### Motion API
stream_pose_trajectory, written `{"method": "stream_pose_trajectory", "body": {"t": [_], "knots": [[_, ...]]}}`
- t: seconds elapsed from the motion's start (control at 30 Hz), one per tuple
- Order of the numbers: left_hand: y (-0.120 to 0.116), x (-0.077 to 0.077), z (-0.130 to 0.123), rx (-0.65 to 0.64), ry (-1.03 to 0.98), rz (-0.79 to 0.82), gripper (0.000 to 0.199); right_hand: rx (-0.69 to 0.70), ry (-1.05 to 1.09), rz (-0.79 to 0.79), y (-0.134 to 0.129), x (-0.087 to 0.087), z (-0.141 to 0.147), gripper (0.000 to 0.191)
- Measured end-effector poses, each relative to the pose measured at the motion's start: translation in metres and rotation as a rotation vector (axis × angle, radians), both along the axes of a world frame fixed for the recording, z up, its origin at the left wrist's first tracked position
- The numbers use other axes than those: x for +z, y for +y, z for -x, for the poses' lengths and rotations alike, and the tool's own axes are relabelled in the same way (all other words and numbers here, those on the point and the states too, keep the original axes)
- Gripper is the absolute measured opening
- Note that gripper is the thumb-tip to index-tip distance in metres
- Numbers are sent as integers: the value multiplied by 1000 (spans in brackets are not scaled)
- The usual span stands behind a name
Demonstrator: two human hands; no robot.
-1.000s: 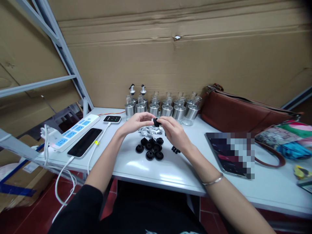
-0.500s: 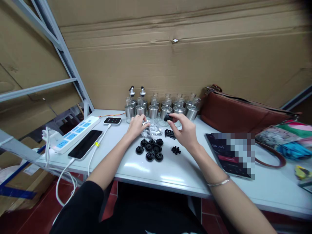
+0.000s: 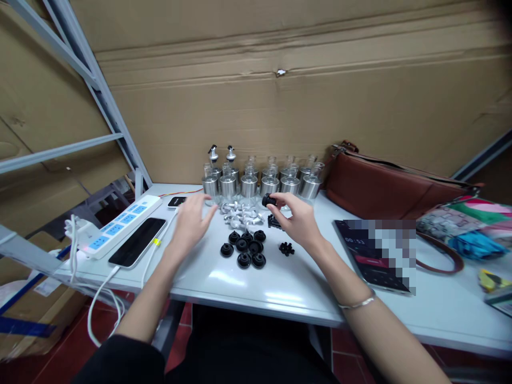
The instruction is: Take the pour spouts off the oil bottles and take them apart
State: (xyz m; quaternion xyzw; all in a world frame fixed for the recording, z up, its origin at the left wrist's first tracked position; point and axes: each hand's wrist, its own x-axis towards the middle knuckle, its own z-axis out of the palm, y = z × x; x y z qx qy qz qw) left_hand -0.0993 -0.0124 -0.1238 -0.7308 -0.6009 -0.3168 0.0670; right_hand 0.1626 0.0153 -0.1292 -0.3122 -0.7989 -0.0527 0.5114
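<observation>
My right hand (image 3: 298,213) pinches a small round black stopper (image 3: 269,200) between thumb and fingers, raised in front of the glass bottles. Spread and blurred, my left hand (image 3: 192,221) is in the air left of a pile of silver-white spout parts (image 3: 242,215) and holds nothing. Nearer me lie several black ribbed stoppers (image 3: 244,245) in a cluster. A few small black parts (image 3: 286,248) sit right of them, and more black pieces (image 3: 275,222) are partly hidden behind my right hand.
Rows of glass bottles with metal sleeves (image 3: 248,186) stand at the back; two have pourer tops (image 3: 231,153). On the left are a power strip (image 3: 124,226), a phone (image 3: 138,242) and cables. A brown bag (image 3: 392,186) and a tablet (image 3: 360,250) lie right.
My left hand has left the pile of spout parts, moving left with its fingers spreading. The right hand still holds the black stopper at about the same place.
</observation>
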Motion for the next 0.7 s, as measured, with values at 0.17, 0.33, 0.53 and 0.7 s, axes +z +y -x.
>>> {"method": "stream_pose_trajectory", "body": {"t": [0.17, 0.33, 0.53, 0.7], "knots": [[-74, -9, 72, 585, 67, 20, 52, 57, -108, 178, 1, -3, 2, 15], [-108, -36, 106, 682, 117, 185, 45, 107, -221, 393, -2, -4, 10, 16], [-106, -49, 103, 671, 175, 141, 51, 73, -242, 577, -6, 7, 8, 14], [-118, -55, 111, 751, 160, 90, 69, 0, -559, 787, -14, 20, -5, 9]]}}
